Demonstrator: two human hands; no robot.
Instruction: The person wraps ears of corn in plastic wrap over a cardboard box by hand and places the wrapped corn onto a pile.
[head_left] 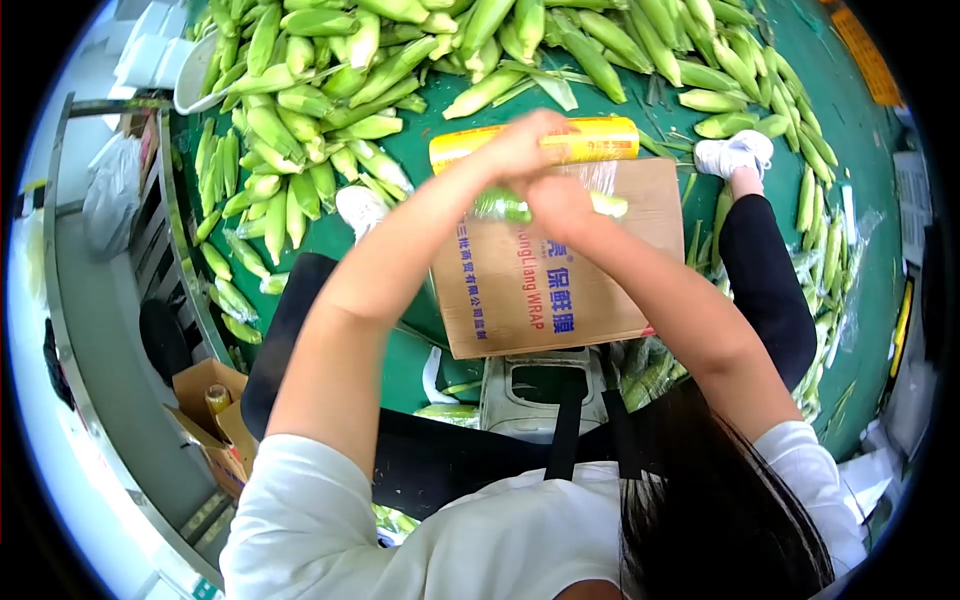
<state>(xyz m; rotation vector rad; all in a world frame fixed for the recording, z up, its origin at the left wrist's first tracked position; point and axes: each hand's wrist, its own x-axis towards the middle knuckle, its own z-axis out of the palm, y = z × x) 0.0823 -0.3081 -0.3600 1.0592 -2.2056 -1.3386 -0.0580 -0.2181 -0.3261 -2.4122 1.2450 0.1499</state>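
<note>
Dark hair [715, 510], corn [507, 207] under right fingers [545, 200]

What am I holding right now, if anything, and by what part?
Your right hand has a corn by its middle, both ends showing. Your left hand is blurred over the yellow roll; its hold can't be told.

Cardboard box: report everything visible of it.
The brown cardboard box sits slightly skewed between the person's legs, broad face up. That face looks matt, with blue-purple characters and red lettering ending in WRAP. The yellow roll lies along its far edge. The right hand and left hand are above it; whether they touch it is unclear.
</note>
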